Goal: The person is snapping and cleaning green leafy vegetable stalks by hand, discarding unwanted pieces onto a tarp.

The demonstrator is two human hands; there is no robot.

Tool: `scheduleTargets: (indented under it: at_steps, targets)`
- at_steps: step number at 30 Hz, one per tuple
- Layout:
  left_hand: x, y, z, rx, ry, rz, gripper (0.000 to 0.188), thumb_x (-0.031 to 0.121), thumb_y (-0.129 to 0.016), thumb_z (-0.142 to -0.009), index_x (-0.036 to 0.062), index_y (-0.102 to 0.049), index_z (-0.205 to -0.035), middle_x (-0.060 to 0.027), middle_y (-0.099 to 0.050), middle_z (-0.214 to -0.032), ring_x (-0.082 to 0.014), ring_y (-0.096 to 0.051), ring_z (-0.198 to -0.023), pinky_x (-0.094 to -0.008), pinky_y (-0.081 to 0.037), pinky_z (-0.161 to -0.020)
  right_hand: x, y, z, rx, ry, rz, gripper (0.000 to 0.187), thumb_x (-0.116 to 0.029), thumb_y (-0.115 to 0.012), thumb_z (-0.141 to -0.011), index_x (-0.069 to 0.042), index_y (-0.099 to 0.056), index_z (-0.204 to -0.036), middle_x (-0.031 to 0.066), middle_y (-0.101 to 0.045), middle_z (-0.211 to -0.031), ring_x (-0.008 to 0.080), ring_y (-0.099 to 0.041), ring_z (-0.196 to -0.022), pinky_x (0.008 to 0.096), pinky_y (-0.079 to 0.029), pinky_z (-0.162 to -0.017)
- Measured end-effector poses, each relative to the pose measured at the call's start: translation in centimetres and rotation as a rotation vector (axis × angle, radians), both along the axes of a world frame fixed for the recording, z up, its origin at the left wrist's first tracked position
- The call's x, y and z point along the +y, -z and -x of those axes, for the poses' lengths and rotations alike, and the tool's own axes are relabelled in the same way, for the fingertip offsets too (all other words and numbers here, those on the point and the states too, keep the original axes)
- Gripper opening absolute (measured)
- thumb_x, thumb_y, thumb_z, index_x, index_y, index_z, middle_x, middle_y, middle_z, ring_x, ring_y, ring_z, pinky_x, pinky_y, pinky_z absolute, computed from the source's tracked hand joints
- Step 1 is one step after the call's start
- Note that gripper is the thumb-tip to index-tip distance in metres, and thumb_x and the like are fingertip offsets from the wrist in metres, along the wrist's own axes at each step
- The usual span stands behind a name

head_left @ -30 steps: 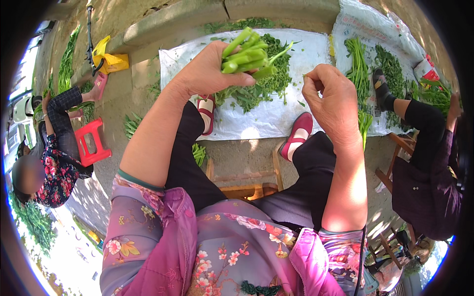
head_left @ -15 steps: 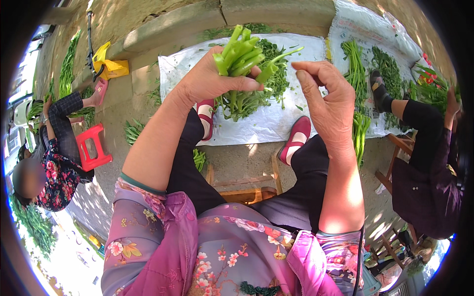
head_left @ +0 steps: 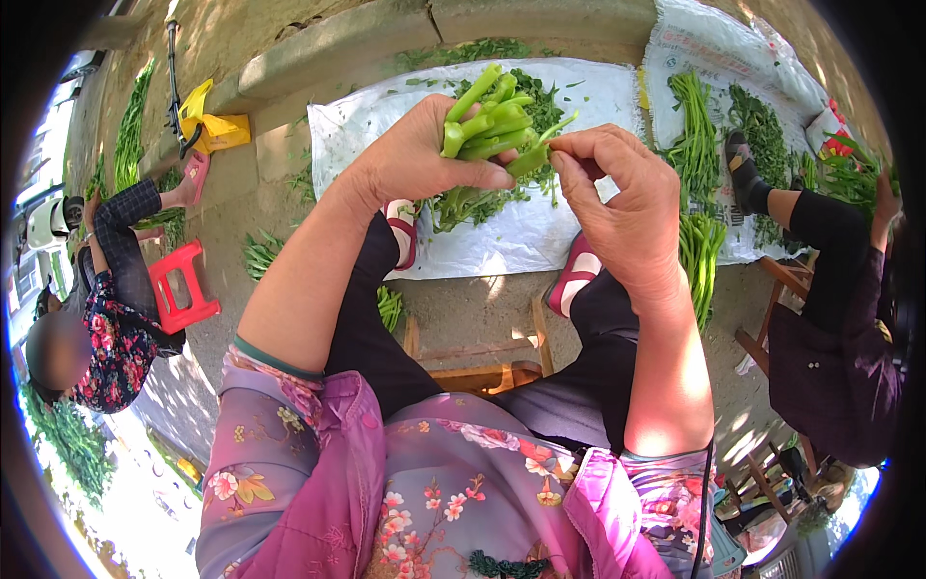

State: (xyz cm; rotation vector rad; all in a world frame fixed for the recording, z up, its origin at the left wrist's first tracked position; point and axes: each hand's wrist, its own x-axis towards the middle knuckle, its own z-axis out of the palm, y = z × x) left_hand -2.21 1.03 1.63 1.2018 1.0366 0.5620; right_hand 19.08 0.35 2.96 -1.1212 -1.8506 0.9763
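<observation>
My left hand [head_left: 417,152] is wrapped around a bunch of thick green stalks [head_left: 500,121], their cut ends toward the top. From the bunch's right side a thin shoot [head_left: 558,127] sticks out. My right hand [head_left: 632,198] has thumb and forefinger pinched together at that shoot, close beside the bunch. Beneath my hands a white woven sheet [head_left: 338,150] lies on the ground, with a heap of plucked green leaves [head_left: 542,92] partly hidden by the bunch.
More stalks [head_left: 702,246] and leaves lie on a second sheet at right, where a person in dark clothes [head_left: 830,357] sits. At left, another person [head_left: 116,338] is near a red stool [head_left: 183,289] and a yellow bag [head_left: 217,125]. A stone curb [head_left: 338,48] runs behind.
My right hand has moved left to the bunch, its thumb and forefinger closing at the thin shoot. The bunch in my left hand has shifted slightly right.
</observation>
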Motion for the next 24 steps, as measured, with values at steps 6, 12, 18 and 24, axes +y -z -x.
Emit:
scheduleTargets:
  at_steps: [6, 12, 18, 24]
  targets:
    - [0.02, 0.81, 0.21, -0.035, -0.017, 0.010, 0.030, 0.007, -0.080, -0.067, 0.0017, -0.067, -0.094, -0.0005, -0.067, -0.083, -0.0081, -0.059, -0.076, -0.0242, -0.048, -0.074, 0.03, 0.08, 0.05, -0.112, 0.005, -0.117, 0.010, -0.001, -0.064, -0.076, -0.004, -0.061, -0.084, 0.0088, -0.060, -0.075, 0.0245, -0.059, -0.065, 0.0317, -0.048, -0.057]
    - [-0.05, 0.31, 0.01, -0.060, -0.022, 0.056, 0.032, 0.006, -0.080, -0.065, 0.0014, -0.067, -0.093, -0.0013, -0.067, -0.083, -0.0089, -0.059, -0.077, -0.0243, -0.048, -0.073, 0.17, 0.23, -0.08, -0.165, -0.046, -0.208, 0.010, 0.000, -0.062, -0.074, -0.005, -0.057, -0.082, 0.0091, -0.057, -0.072, 0.0286, -0.058, -0.067, 0.0360, -0.047, -0.058]
    - [0.06, 0.07, 0.20, 0.013, 0.046, 0.076, 0.032, 0.006, -0.079, -0.063, 0.0008, -0.066, -0.092, -0.0025, -0.067, -0.083, -0.0098, -0.059, -0.076, -0.0247, -0.048, -0.073, 0.14, 0.55, -0.15, -0.230, -0.110, -0.286, 0.013, 0.001, -0.061, -0.071, -0.004, -0.054, -0.080, 0.0104, -0.053, -0.073, 0.0304, -0.056, -0.070, 0.0383, -0.047, -0.061]
    - [0.15, 0.46, 0.87, 0.006, 0.146, 0.133, 0.031, 0.005, -0.077, -0.063, 0.0001, -0.065, -0.091, -0.0030, -0.065, -0.080, -0.0109, -0.060, -0.070, -0.0251, -0.049, -0.067, -0.27, 0.41, 0.24, -0.272, -0.193, -0.323, 0.014, 0.002, -0.060, -0.068, -0.004, -0.051, -0.078, 0.0105, -0.051, -0.073, 0.0304, -0.054, -0.073, 0.0384, -0.046, -0.063]
